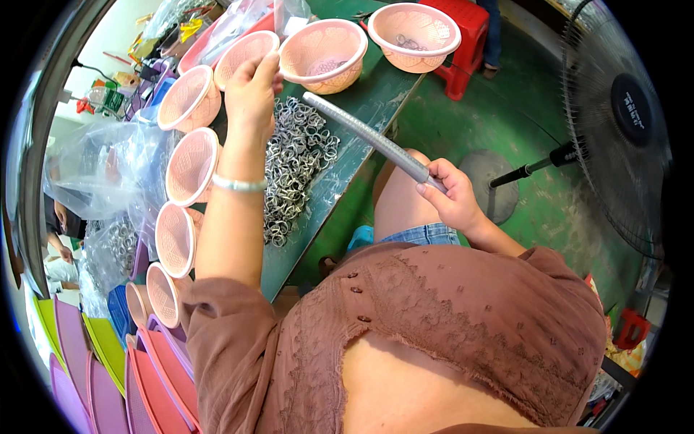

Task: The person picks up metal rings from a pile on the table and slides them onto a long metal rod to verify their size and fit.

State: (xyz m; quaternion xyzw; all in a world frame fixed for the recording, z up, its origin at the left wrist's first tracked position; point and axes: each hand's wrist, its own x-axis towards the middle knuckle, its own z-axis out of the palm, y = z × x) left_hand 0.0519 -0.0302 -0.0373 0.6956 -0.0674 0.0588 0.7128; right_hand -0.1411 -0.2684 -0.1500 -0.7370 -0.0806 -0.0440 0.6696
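Observation:
My right hand (457, 199) is wrapped round the thick end of a grey ring mandrel (369, 135), a tapered, marked rod slanting up to the left, its thin tip over the table edge. My left hand (251, 92) is raised among the pink baskets, in front of the rim of one pink basket (242, 52). Its fingers are curled together; whatever they may hold is hidden. Beneath and beside my left forearm, a heap of silvery metal rings (295, 155) lies on the green table (387, 101). A second pink basket (323, 69), just right of that hand, has small rings at its bottom.
Another pink basket (413, 40) with a few rings stands at the far table corner, beside a red stool (463, 43). Several more baskets line the left side, near clear plastic bags (108, 166). Coloured bins (155, 376) are lower left. A black fan (622, 123) stands at right.

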